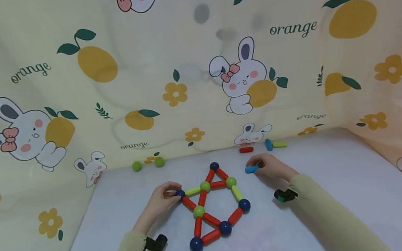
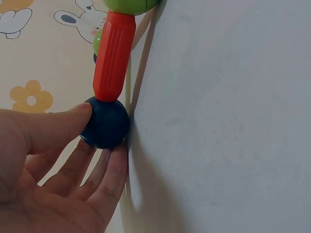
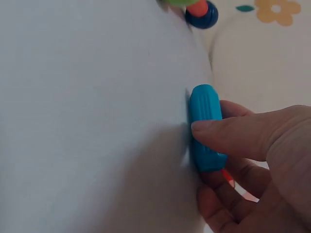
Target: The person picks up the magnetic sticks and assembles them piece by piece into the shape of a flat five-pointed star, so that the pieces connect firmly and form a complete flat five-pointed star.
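On the table lies a joined figure of red and light green rods with green and dark blue balls. My left hand point(image 1: 162, 200) is at its left corner, where thumb and fingers pinch a dark blue ball point(image 2: 106, 123). A red rod point(image 2: 114, 56) runs from that ball to a green ball point(image 1: 199, 212), and a light green rod point(image 1: 192, 191) leads to another. To the right of the figure, my right hand point(image 1: 271, 167) pinches a blue rod point(image 3: 206, 127) between thumb and fingers, close over the table.
Toward the back edge lie a loose red rod point(image 1: 246, 150), a blue rod point(image 1: 269, 144) and a light green rod point(image 1: 279, 145). Two loose green balls, one of them a green ball point(image 1: 136, 166), sit at the back left. A printed cloth point(image 1: 197, 96) hangs behind the table.
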`<state>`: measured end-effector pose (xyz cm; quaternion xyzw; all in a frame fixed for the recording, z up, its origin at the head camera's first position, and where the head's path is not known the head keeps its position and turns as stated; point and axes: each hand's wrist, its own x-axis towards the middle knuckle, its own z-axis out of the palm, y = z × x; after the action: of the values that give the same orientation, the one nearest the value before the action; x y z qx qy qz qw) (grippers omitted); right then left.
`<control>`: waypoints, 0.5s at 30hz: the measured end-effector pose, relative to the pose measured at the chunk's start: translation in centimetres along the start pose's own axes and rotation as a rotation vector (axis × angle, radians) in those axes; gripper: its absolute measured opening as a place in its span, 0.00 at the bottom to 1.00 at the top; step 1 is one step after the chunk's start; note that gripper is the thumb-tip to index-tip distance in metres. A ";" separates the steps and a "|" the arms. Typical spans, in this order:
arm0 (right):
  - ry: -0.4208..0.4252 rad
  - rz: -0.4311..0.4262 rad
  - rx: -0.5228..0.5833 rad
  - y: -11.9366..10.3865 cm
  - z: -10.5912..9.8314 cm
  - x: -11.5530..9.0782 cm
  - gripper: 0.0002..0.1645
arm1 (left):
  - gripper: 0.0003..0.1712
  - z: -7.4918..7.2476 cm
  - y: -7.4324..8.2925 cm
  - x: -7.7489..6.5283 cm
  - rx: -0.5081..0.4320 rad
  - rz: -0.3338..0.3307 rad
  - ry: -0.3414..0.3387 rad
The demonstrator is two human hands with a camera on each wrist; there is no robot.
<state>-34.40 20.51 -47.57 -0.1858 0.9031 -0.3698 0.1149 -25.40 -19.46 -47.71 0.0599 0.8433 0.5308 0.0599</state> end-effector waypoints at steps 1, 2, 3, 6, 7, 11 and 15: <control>-0.006 0.002 0.001 -0.1 0.0 -0.2 0.16 | 0.18 0.0 0.0 0.0 0.003 0.001 0.001; -0.012 0.004 0.003 -0.2 0.1 -0.5 0.16 | 0.18 0.0 0.0 0.0 0.005 -0.003 0.001; -0.018 0.003 0.010 -0.3 0.2 -0.7 0.16 | 0.18 0.0 -0.1 0.0 0.006 -0.005 0.002; -0.038 -0.014 0.033 -0.6 0.5 -1.4 0.15 | 0.18 0.0 -0.2 0.0 0.007 -0.008 0.007; -0.044 -0.019 0.043 -0.8 0.6 -1.6 0.15 | 0.18 0.0 -0.2 0.0 0.007 -0.005 0.008; -0.076 -0.044 0.060 -1.3 1.2 -2.4 0.15 | 0.18 0.0 -0.3 0.0 0.003 0.006 0.010; -0.096 -0.046 0.071 -1.9 1.9 -2.8 0.15 | 0.17 0.0 -0.4 0.0 -0.003 0.010 0.004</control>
<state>-30.74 19.23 -47.30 -0.2200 0.8783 -0.3948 0.1559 -25.44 -19.58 -48.07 0.0629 0.8422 0.5325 0.0558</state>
